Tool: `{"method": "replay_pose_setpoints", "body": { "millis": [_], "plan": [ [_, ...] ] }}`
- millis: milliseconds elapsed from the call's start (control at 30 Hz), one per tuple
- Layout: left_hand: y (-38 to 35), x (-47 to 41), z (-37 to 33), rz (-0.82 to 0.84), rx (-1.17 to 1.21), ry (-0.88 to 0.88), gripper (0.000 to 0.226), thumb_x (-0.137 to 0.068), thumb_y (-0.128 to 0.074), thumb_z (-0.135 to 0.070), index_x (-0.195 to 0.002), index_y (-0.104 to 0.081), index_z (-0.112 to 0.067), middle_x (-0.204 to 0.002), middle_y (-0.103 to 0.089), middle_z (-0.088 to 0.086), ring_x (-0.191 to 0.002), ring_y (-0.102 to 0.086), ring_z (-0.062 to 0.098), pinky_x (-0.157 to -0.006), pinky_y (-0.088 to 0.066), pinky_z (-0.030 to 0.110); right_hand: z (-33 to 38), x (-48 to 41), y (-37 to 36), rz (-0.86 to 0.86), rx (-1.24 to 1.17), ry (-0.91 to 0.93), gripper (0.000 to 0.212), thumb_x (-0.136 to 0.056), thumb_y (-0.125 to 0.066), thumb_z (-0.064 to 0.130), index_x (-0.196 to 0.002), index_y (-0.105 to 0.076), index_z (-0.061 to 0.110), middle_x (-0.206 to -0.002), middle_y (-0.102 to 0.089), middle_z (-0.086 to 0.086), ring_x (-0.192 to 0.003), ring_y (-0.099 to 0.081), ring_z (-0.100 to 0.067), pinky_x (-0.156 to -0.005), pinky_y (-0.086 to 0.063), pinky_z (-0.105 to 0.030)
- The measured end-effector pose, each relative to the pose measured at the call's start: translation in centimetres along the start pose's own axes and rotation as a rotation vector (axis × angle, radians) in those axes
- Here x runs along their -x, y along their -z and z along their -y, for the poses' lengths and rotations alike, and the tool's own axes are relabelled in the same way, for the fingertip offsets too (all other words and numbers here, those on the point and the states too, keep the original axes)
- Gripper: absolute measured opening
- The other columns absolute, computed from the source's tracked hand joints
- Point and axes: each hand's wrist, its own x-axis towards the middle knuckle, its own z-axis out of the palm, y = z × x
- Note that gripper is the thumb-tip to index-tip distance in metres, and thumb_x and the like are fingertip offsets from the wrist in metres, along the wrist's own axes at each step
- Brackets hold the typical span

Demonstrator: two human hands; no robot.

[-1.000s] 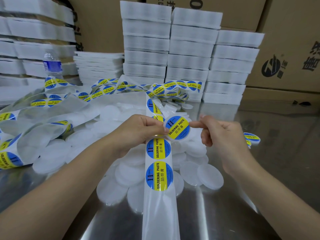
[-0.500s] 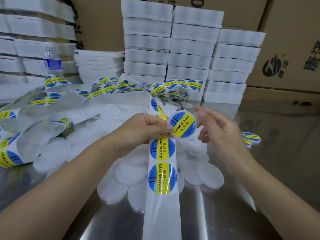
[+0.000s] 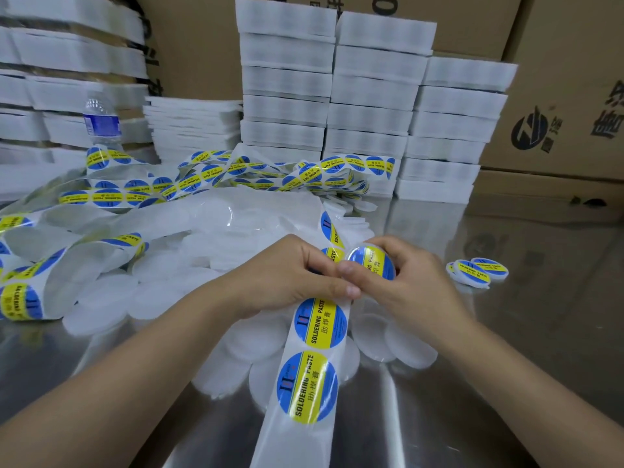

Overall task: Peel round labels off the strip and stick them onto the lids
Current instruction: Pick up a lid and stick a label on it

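You're sticking now: right hand (image 3: 418, 285) gripping the labelled round white lid (image 3: 371, 265) (left hand (image 3: 290, 271) pinching the paper strip (image 3: 290, 440)); likely setting it aside next.

Bare table (image 3: 540, 349) right; loose lids (image 3: 111, 298), label strip (image 3: 135, 194) crowd left.

Blue round labels (image 3: 320, 327) carry a yellow band; lids (image 3: 410, 346) are plain white.

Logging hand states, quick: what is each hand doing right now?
Left hand: closed, gripping the label strip.
Right hand: closed, fingers curled round a labelled lid.
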Motion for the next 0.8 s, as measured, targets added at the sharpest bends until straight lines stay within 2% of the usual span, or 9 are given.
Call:
{"method": "replay_pose_setpoints", "body": {
  "millis": [67,167,300,367,467,567,700,800],
  "plan": [
    [-0.01,0.01,-0.03,-0.004,-0.01,0.006,0.031,-0.059,-0.079,-0.039,-0.076,-0.078,-0.012,-0.067,-0.071,0.007,-0.063,-0.064,0.007,-0.062,-0.051,0.016,-0.21,-0.24,0.16,-0.026,0.076,0.006,0.057,-0.053,-0.054,0.076,-0.076,-0.065,0.024,-0.066,-0.065,0.007,-0.059,-0.055,-0.006,-0.054,-0.044,-0.023],
    [-0.12,-0.02,-0.13,-0.017,-0.028,0.01,0.018,-0.068,-0.08,-0.03,-0.073,-0.078,-0.013,-0.067,-0.069,0.003,-0.062,-0.061,0.006,-0.062,-0.049,0.014,-0.4,-0.44,0.23,-0.038,0.098,0.012,0.057,-0.055,-0.051,0.075,-0.071,-0.064,0.022,-0.058,-0.06,0.007,-0.052,-0.049,-0.003,-0.048,-0.036,-0.016],
    [-0.11,-0.09,0.0,-0.028,-0.037,0.01,0.028,-0.063,-0.08,-0.038,-0.075,-0.078,-0.013,-0.08,-0.071,0.02,-0.069,-0.061,0.012,-0.07,-0.051,0.023,-0.63,-0.68,0.26,-0.034,0.129,0.013,0.061,-0.056,-0.044,0.077,-0.073,-0.064,0.022,-0.059,-0.059,0.005,-0.056,-0.049,-0.003,-0.05,-0.036,-0.015],
    [-0.09,-0.1,0.08,-0.031,-0.033,-0.002,0.031,-0.063,-0.08,-0.039,-0.079,-0.078,-0.013,-0.083,-0.069,0.023,-0.069,-0.059,0.012,-0.069,-0.05,0.023,-0.72,-0.7,0.29,-0.038,0.123,0.023,0.056,-0.059,-0.043,0.074,-0.073,-0.064,0.025,-0.06,-0.06,0.006,-0.06,-0.051,-0.002,-0.052,-0.037,-0.015],
    [-0.13,-0.15,0.19,-0.034,-0.026,-0.015,0.043,-0.055,-0.078,-0.047,-0.079,-0.078,-0.012,-0.075,-0.068,0.015,-0.067,-0.058,0.01,-0.066,-0.048,0.021,-0.74,-0.76,0.31,-0.044,0.139,0.036,0.044,-0.067,-0.04,0.068,-0.07,-0.059,0.028,-0.058,-0.058,0.009,-0.06,-0.051,0.001,-0.053,-0.036,-0.014],
    [-0.12,-0.19,0.13,-0.035,-0.007,-0.01,0.039,-0.057,-0.078,-0.046,-0.078,-0.078,-0.013,-0.07,-0.07,0.006,-0.064,-0.061,0.007,-0.063,-0.05,0.017,-0.73,-0.83,0.36,-0.059,0.149,0.036,0.048,-0.07,-0.037,0.065,-0.074,-0.063,0.025,-0.057,-0.057,0.009,-0.058,-0.05,0.0,-0.054,-0.036,-0.015],
    [-0.19,-0.11,0.01,-0.036,0.011,-0.022,0.031,-0.06,-0.072,-0.048,-0.076,-0.079,-0.023,-0.08,-0.075,0.004,-0.071,-0.067,0.007,-0.068,-0.052,0.017,-0.85,-0.74,0.44,-0.082,0.171,0.071,0.045,-0.083,-0.042,0.053,-0.075,-0.063,0.014,-0.054,-0.054,0.004,-0.056,-0.046,-0.01,-0.053,-0.033,-0.02],
    [-0.36,-0.05,-0.16,-0.058,0.062,-0.01,0.029,-0.059,-0.07,-0.051,-0.074,-0.079,-0.028,-0.084,-0.076,-0.001,-0.078,-0.071,0.008,-0.069,-0.052,0.015,-0.86,-0.77,0.52,-0.11,0.197,0.123,0.047,-0.091,-0.04,0.044,-0.076,-0.061,0.004,-0.058,-0.055,-0.007,-0.059,-0.046,-0.024,-0.058,-0.035,-0.033]
  ]
}}
